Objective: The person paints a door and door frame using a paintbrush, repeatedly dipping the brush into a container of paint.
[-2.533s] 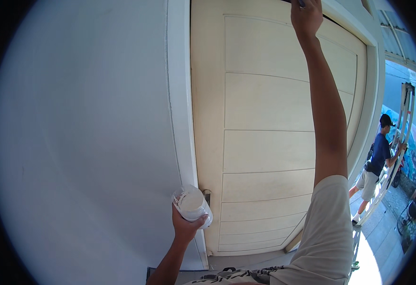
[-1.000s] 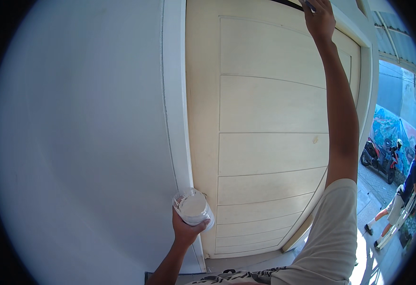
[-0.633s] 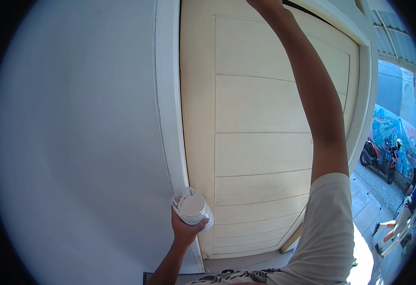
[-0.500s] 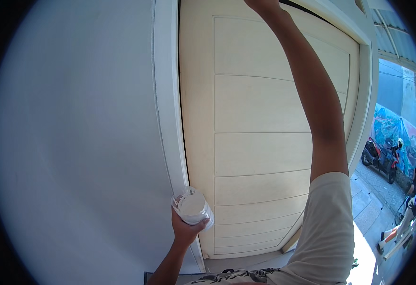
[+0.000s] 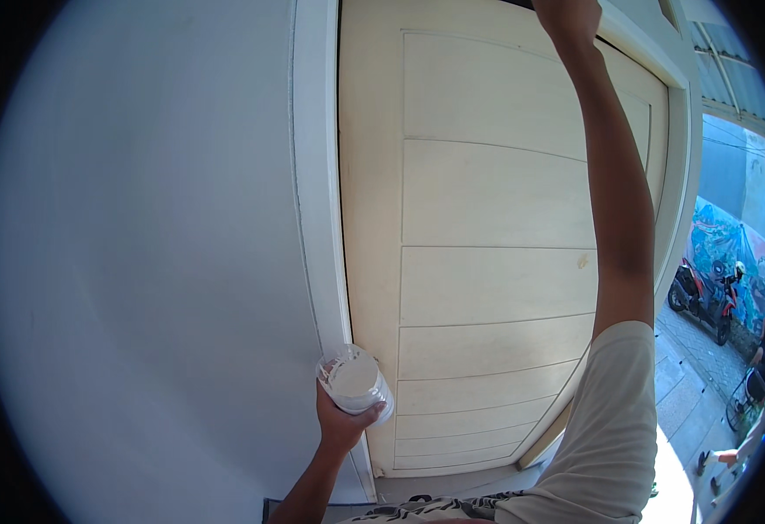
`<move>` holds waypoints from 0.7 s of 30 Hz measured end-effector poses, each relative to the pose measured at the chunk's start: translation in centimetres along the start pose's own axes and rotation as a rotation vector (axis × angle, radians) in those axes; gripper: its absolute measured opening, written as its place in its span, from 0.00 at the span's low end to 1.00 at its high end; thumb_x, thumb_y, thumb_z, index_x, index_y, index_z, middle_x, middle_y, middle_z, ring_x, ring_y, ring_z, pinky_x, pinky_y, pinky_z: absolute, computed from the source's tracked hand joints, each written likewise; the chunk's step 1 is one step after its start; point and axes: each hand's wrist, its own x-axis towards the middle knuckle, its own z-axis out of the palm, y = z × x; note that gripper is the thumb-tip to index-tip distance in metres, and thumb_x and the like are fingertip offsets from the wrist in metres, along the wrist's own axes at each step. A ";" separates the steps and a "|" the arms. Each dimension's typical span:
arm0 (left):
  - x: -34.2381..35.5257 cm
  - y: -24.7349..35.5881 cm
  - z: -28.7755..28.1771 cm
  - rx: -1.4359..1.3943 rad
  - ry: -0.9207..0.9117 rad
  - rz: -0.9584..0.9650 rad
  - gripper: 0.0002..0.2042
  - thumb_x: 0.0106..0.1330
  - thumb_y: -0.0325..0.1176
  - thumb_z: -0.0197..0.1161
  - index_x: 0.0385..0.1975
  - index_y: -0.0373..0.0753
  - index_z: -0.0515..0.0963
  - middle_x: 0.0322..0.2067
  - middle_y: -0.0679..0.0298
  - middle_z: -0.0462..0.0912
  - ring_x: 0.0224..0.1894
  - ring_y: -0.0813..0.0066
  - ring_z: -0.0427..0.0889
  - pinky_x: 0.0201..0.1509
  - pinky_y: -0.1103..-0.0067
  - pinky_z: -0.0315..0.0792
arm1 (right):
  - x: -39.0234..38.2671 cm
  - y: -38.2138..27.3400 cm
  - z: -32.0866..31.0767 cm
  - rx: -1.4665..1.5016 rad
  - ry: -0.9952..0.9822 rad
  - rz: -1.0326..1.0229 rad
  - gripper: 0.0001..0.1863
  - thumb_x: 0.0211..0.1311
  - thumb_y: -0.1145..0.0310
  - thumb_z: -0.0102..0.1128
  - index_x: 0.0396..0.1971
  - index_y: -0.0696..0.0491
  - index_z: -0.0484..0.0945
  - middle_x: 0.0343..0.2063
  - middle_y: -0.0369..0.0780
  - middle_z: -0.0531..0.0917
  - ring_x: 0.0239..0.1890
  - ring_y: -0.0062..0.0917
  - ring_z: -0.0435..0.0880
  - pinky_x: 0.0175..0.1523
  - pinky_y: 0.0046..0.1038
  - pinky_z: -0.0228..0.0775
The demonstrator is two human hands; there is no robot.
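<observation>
Low in the middle, my left hand [image 5: 345,426] is closed round a clear plastic tub [image 5: 353,375] of white paint-like stuff. White smears coat its inner wall, and it is held close to the door frame's edge. My right arm reaches high up in front of the cream panelled door [image 5: 487,201]. At the upper edge of the picture, my right hand [image 5: 570,19] looks curled near the top of the door frame [image 5: 640,59]. The picture's edge cuts off its fingertips and whatever they may hold.
A plain pale wall [image 5: 155,244] fills the left side. At the right, beyond the door frame, a motorbike [image 5: 707,295] is parked on the paving by a painted mural wall [image 5: 727,231]. Other people [image 5: 736,454] show at the far right rim, partly cut off.
My right hand and forearm have moved to the right along the top of the door. The view has shifted slightly. My left hand keeps the tub in about the same place.
</observation>
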 end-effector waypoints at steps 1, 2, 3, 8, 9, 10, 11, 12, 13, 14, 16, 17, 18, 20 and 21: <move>0.0 0.0 -0.1 0.008 -0.003 0.010 0.46 0.44 0.26 0.82 0.65 0.35 0.60 0.56 0.55 0.73 0.59 0.64 0.76 0.65 0.66 0.73 | 0.4 -1.7 0.7 0.044 -0.011 -0.036 0.04 0.56 0.76 0.67 0.31 0.55 0.87 0.30 0.41 0.87 0.39 0.37 0.82 0.42 0.39 0.78; 0.0 0.1 -0.1 0.009 -0.006 0.011 0.46 0.44 0.26 0.82 0.65 0.35 0.60 0.56 0.55 0.73 0.59 0.64 0.76 0.65 0.66 0.73 | 0.7 -3.6 1.3 0.116 0.015 -0.060 0.04 0.56 0.76 0.67 0.31 0.54 0.87 0.31 0.40 0.87 0.39 0.37 0.82 0.42 0.39 0.78; -0.1 0.2 -0.1 0.028 -0.005 0.014 0.46 0.44 0.26 0.82 0.65 0.35 0.60 0.56 0.55 0.73 0.59 0.64 0.76 0.65 0.66 0.73 | 0.9 -5.5 1.9 0.187 0.041 -0.082 0.04 0.57 0.75 0.67 0.31 0.54 0.87 0.31 0.40 0.87 0.39 0.37 0.83 0.42 0.39 0.78; -0.1 0.2 -0.3 0.041 -0.023 0.015 0.46 0.44 0.27 0.82 0.64 0.35 0.60 0.56 0.55 0.74 0.59 0.64 0.77 0.65 0.66 0.73 | 1.8 -8.9 2.7 0.418 0.075 -0.177 0.06 0.59 0.72 0.70 0.36 0.54 0.87 0.35 0.39 0.88 0.41 0.36 0.83 0.45 0.36 0.78; -0.1 0.3 -0.3 0.052 -0.028 0.014 0.46 0.43 0.27 0.82 0.64 0.35 0.60 0.56 0.55 0.74 0.59 0.64 0.76 0.65 0.66 0.73 | 1.6 -7.8 2.4 0.399 0.050 -0.157 0.06 0.59 0.72 0.70 0.37 0.55 0.87 0.36 0.39 0.88 0.41 0.36 0.83 0.45 0.36 0.78; -0.1 0.4 -0.3 0.057 -0.030 0.014 0.46 0.43 0.27 0.82 0.65 0.35 0.60 0.56 0.55 0.74 0.59 0.64 0.76 0.65 0.66 0.73 | 1.5 -6.6 2.1 0.383 0.025 -0.142 0.07 0.60 0.71 0.70 0.37 0.55 0.86 0.36 0.38 0.88 0.41 0.36 0.83 0.45 0.36 0.78; -0.1 0.4 -0.3 0.054 -0.030 0.014 0.46 0.43 0.27 0.82 0.65 0.35 0.60 0.56 0.55 0.74 0.59 0.64 0.76 0.65 0.66 0.73 | 1.3 -4.8 1.6 0.344 0.001 -0.114 0.07 0.61 0.71 0.70 0.38 0.54 0.86 0.36 0.38 0.88 0.41 0.35 0.82 0.46 0.36 0.78; 0.0 0.3 -0.2 0.061 -0.028 0.010 0.46 0.43 0.27 0.82 0.65 0.35 0.60 0.56 0.55 0.73 0.59 0.64 0.76 0.65 0.66 0.73 | 0.3 -2.4 1.1 0.269 -0.031 -0.056 0.07 0.61 0.72 0.69 0.38 0.54 0.86 0.35 0.38 0.87 0.41 0.35 0.82 0.46 0.36 0.78; -0.1 0.2 -0.3 0.059 -0.025 0.013 0.46 0.43 0.27 0.82 0.65 0.35 0.60 0.56 0.55 0.73 0.59 0.64 0.76 0.65 0.66 0.73 | -0.3 -0.2 0.4 0.194 -0.031 -0.023 0.06 0.61 0.72 0.69 0.38 0.55 0.86 0.34 0.39 0.87 0.40 0.35 0.82 0.46 0.36 0.78; -0.1 0.1 -0.5 0.061 -0.020 0.013 0.46 0.43 0.27 0.82 0.65 0.35 0.60 0.56 0.55 0.73 0.59 0.64 0.76 0.65 0.66 0.73 | -0.9 1.9 -0.4 0.172 -0.039 0.020 0.06 0.61 0.72 0.69 0.37 0.55 0.86 0.34 0.39 0.87 0.40 0.35 0.82 0.46 0.36 0.77; 0.0 -0.1 -0.6 0.040 -0.027 0.019 0.47 0.43 0.27 0.82 0.65 0.35 0.60 0.56 0.55 0.73 0.59 0.64 0.77 0.65 0.66 0.73 | -1.5 6.1 -2.1 0.056 -0.021 0.071 0.05 0.61 0.72 0.69 0.36 0.54 0.87 0.33 0.40 0.86 0.40 0.36 0.82 0.45 0.37 0.77; 0.0 -0.1 -0.6 0.031 -0.033 0.019 0.47 0.43 0.27 0.82 0.65 0.35 0.60 0.56 0.55 0.73 0.59 0.64 0.77 0.65 0.66 0.73 | -1.2 7.0 -2.9 -0.037 0.004 0.074 0.05 0.60 0.72 0.69 0.35 0.54 0.87 0.33 0.40 0.86 0.40 0.37 0.82 0.45 0.37 0.77; 0.0 0.0 -0.6 0.046 -0.044 0.027 0.47 0.44 0.27 0.82 0.65 0.35 0.59 0.56 0.55 0.73 0.59 0.64 0.77 0.65 0.66 0.73 | -1.0 7.6 -3.1 -0.044 0.003 0.065 0.05 0.60 0.72 0.69 0.35 0.54 0.87 0.33 0.40 0.86 0.40 0.37 0.82 0.45 0.37 0.77; 0.1 0.3 -0.7 0.072 -0.047 0.031 0.47 0.44 0.26 0.82 0.65 0.35 0.59 0.57 0.54 0.73 0.60 0.63 0.76 0.66 0.65 0.73 | -1.4 6.9 -3.1 -0.105 0.077 0.116 0.05 0.59 0.71 0.70 0.34 0.54 0.87 0.34 0.42 0.87 0.41 0.39 0.82 0.45 0.38 0.76; 0.1 0.5 -0.6 0.053 -0.052 0.019 0.47 0.44 0.26 0.82 0.65 0.35 0.59 0.57 0.54 0.73 0.60 0.63 0.76 0.66 0.65 0.73 | -1.6 5.9 -2.1 -0.078 0.016 0.203 0.05 0.58 0.70 0.70 0.34 0.54 0.88 0.34 0.42 0.87 0.41 0.38 0.83 0.45 0.39 0.77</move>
